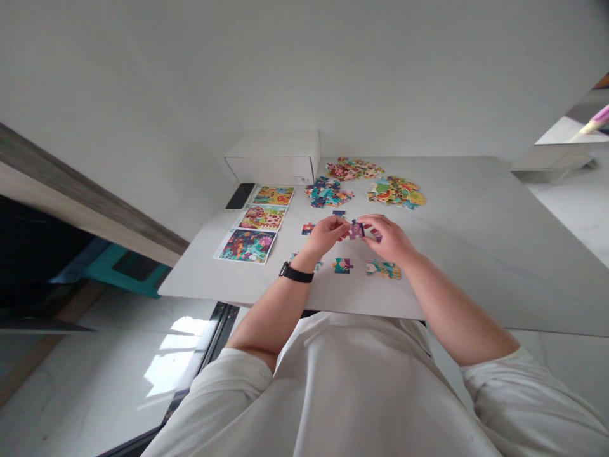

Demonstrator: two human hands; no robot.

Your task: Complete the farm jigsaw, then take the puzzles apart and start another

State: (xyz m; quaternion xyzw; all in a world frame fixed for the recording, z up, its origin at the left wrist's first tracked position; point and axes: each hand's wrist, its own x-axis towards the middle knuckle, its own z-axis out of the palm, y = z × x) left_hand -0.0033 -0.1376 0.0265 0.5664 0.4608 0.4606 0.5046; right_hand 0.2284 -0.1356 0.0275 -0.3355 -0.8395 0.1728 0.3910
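A purple jigsaw puzzle piece [356, 230] is between my two hands above the table. My left hand [327, 235] pinches its left side, and my right hand [389, 241] has thumb and fingertips on its right edge. More purple [376, 235] shows beneath the right fingers; whether it is a separate piece I cannot tell. Around the hands lie a red-and-blue piece [307, 228], a dark blue piece [339, 214], a teal piece [342, 266] and some joined-looking teal and yellow pieces [383, 270]. My left wrist partly covers another piece [318, 266].
Behind the hands are a blue pile [326, 192], a red-and-cream pile [353, 169] and a yellow-green pile [397, 192] of puzzle pieces. Three picture sheets [247, 246] line the left side, near a phone [240, 196]. A white box [272, 158] stands against the wall.
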